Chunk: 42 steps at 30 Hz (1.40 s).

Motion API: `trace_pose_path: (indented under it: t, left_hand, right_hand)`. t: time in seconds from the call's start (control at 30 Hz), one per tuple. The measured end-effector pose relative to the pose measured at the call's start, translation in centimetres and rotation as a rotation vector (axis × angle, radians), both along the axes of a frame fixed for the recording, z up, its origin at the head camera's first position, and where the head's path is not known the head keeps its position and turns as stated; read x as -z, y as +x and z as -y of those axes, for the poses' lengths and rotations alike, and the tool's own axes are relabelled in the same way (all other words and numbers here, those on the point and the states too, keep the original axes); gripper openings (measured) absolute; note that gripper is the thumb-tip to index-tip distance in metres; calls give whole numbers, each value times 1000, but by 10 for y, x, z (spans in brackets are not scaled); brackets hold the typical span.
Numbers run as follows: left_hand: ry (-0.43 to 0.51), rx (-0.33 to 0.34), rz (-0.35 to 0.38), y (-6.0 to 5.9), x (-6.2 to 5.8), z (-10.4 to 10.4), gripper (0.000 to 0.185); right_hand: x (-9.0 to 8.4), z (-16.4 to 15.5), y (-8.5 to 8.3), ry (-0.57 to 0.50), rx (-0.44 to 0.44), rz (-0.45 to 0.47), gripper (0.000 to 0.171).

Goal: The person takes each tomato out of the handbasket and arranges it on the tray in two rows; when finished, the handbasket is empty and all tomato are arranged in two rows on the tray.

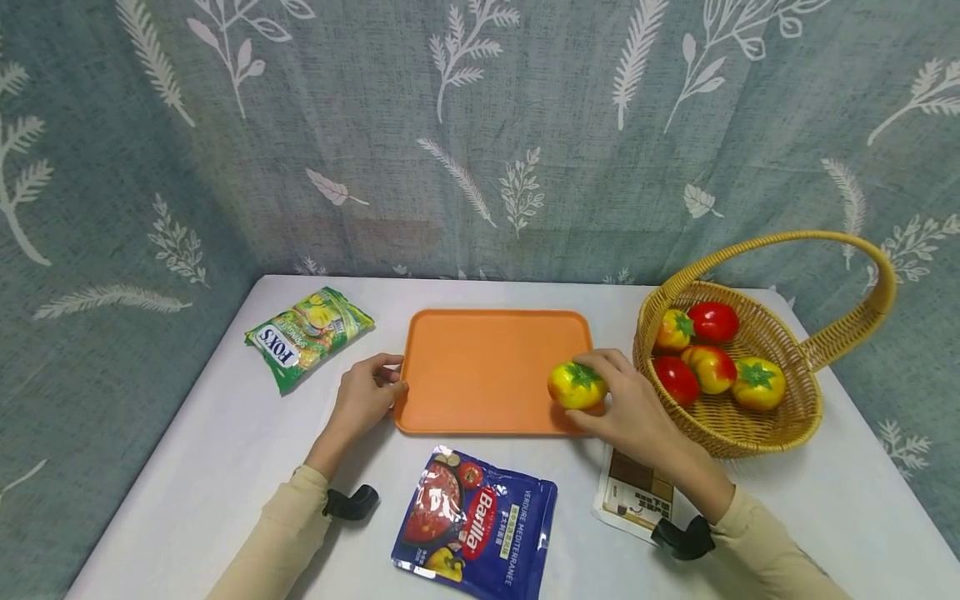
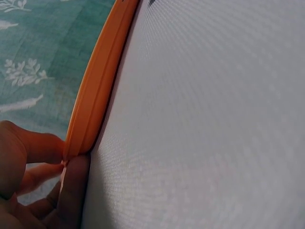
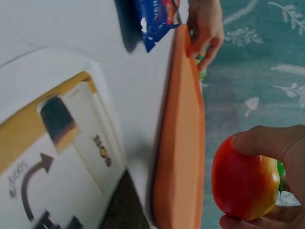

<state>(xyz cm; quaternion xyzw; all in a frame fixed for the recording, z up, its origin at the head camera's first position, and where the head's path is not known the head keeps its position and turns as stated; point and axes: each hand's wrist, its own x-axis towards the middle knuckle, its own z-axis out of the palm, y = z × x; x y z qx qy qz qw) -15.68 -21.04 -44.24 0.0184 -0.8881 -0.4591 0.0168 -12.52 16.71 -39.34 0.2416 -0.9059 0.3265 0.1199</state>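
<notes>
My right hand point(image 1: 630, 408) grips a red-and-yellow fruit with a green leafy top point(image 1: 576, 385) between thumb and fingers. It is held over the right end of an orange tray point(image 1: 487, 371). From the right wrist view, the fruit point(image 3: 243, 179) shows its smooth red side, apart from the tray point(image 3: 183, 124). At the tray's left edge, my left hand point(image 1: 365, 396) pinches the rim. The left wrist view shows the left hand's fingers point(image 2: 40, 145) at the corner of the tray point(image 2: 93, 95), with fingertips on both sides of the rim.
A wicker basket point(image 1: 806, 408) with a tall handle stands at the right, holding several red and yellow fruits. A green Fox's candy bag point(image 1: 309, 337) lies at the left back. In front are a blue Barilla sauce pouch point(image 1: 476, 525) and a brown-and-white packet point(image 1: 633, 500), partly under my right arm.
</notes>
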Motion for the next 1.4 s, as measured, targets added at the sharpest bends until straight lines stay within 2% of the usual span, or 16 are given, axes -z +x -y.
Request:
trace_pose_path:
  t: [0.23, 0.67, 0.83, 1.13, 1.4]
  left_hand:
    - [-6, -7, 7, 1, 0, 0, 42]
    - [-5, -11, 8, 1, 0, -1, 41]
    - [0, -12, 13, 1, 0, -1, 42]
    - [-12, -18, 13, 1, -1, -1, 41]
    - [-11, -18, 13, 1, -1, -1, 40]
  right_hand:
    - [12, 6, -6, 4, -11, 70, 66]
    - [27, 12, -15, -1, -36, 106, 65]
    - [28, 12, -16, 17, -15, 106, 67]
    - [25, 11, -14, 71, -5, 98, 84]
    - [24, 9, -13, 97, 23, 94, 90]
